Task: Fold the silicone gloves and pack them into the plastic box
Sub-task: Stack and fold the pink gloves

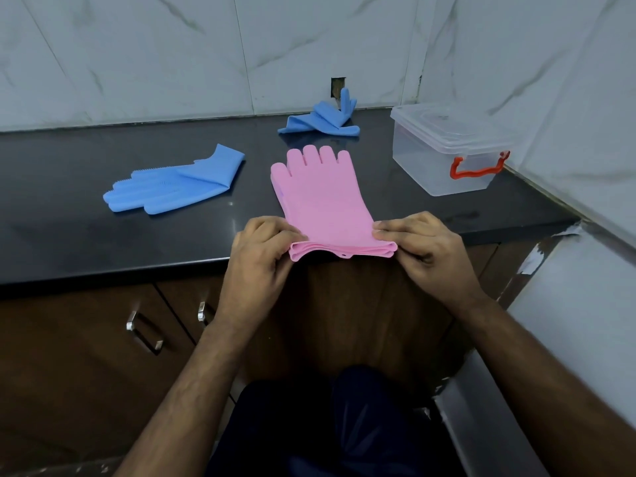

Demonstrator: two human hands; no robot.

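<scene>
Pink silicone gloves (320, 194) lie stacked flat on the black counter, fingers pointing to the wall, cuffs hanging over the front edge. My left hand (261, 253) pinches the left corner of the cuffs and my right hand (423, 249) pinches the right corner. A blue glove (175, 184) lies flat to the left. Another blue glove (323, 120) sits crumpled by the back wall. The clear plastic box (447, 149) with a lid on it and an orange handle stands at the right.
The black counter (103, 235) ends at a marble-tiled wall behind and on the right. Brown cabinet doors with metal handles (144, 332) are below the counter's front edge.
</scene>
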